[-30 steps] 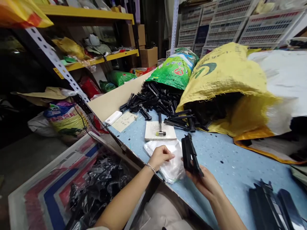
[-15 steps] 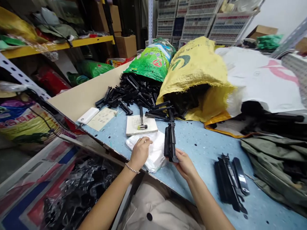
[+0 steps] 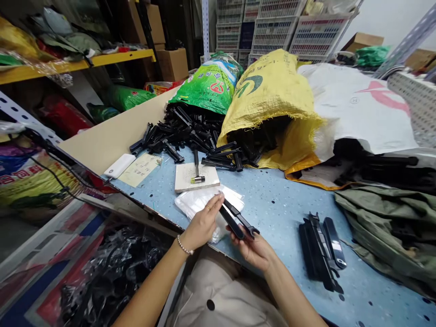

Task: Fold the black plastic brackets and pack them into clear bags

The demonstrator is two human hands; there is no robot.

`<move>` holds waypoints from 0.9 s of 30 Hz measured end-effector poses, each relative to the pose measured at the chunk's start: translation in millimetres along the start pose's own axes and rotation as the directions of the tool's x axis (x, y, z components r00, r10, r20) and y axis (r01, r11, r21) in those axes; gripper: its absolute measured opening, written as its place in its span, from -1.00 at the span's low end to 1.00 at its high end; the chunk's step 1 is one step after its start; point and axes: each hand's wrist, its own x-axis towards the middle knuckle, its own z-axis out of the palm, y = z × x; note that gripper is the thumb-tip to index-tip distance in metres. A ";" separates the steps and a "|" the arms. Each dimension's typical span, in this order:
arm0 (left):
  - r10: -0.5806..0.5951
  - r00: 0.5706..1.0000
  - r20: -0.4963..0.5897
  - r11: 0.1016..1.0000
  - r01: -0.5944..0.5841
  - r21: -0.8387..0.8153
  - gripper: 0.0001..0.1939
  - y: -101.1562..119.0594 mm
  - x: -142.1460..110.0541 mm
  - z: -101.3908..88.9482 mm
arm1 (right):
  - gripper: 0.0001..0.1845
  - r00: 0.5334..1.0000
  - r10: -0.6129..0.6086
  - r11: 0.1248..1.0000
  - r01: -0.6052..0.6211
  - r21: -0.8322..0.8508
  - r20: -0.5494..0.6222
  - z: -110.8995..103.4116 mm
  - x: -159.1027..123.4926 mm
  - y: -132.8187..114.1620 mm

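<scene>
My right hand (image 3: 254,247) is closed around the near end of a long, narrow black plastic part (image 3: 232,221) with two side-by-side arms, tilted above the table. At its far end, the fingertips of my left hand (image 3: 200,225) are pinched together on it. Beneath my hands lies a stack of clear plastic bags (image 3: 190,202), partly covered by them. Just beyond, a small hammer (image 3: 196,165) rests with its head on a pale block (image 3: 180,179).
Behind are a heap of black parts (image 3: 170,131), a green sack (image 3: 211,86), a yellow sack (image 3: 272,95) and a white sack (image 3: 357,104). To the right stand grouped black parts (image 3: 316,254) beside olive cloth (image 3: 384,240). A white device (image 3: 120,165) lies left on paper (image 3: 141,169).
The black part in my right hand has tipped from upright to slanting and come lower, toward my left hand. My left fingers have moved right onto its far end.
</scene>
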 end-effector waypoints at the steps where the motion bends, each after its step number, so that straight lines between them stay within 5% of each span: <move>1: 0.026 1.000 0.014 1.000 -0.026 -0.007 -0.14 4.8 -2.2 0.9 | -0.76 0.997 -0.067 0.997 0.064 -0.052 -0.050 3.8 0.2 2.5; 4: 0.025 1.000 0.002 0.999 -0.025 -0.047 -0.17 9.0 -8.9 -1.8 | -0.75 0.981 -0.181 0.974 0.168 -0.154 -0.074 13.8 -3.6 9.3; 9: -0.096 0.977 -0.193 0.995 0.090 -0.037 -0.25 -0.8 -16.7 -12.1 | -0.62 0.988 0.009 0.992 -0.029 0.126 0.156 16.2 -13.0 15.8; 13: -0.048 0.978 -0.205 0.999 0.045 -0.018 -0.26 8.4 -20.1 -10.8 | -0.64 0.954 0.112 0.970 -0.165 0.177 0.277 18.4 -11.8 23.2; 15: -0.005 0.985 -0.175 1.000 0.003 -0.014 -0.27 18.2 -23.4 -9.4 | -0.65 0.967 0.077 0.981 -0.116 0.153 0.244 21.2 -9.3 23.5; 18: 0.050 0.990 -0.136 0.998 -0.054 -0.031 -0.24 34.1 -28.8 -8.2 | -0.66 0.989 -0.132 0.991 0.133 -0.010 0.065 25.6 -6.3 19.6; 21: 0.127 0.990 0.057 0.989 -0.122 -0.079 -0.19 51.2 -29.4 -6.9 | -0.75 0.870 -0.488 0.798 0.411 -0.441 -0.072 32.8 -7.3 20.1; 24: 0.080 0.980 0.184 0.994 -0.066 -0.082 -0.23 68.6 -30.2 -12.0 | -0.81 0.743 -0.669 0.468 0.447 -0.762 0.024 45.6 -17.4 30.6; 27: -0.059 0.984 0.168 0.997 0.068 -0.048 -0.37 75.2 -53.2 -33.1 | -0.69 0.827 -0.518 0.353 0.440 -0.826 0.219 57.3 -37.3 38.4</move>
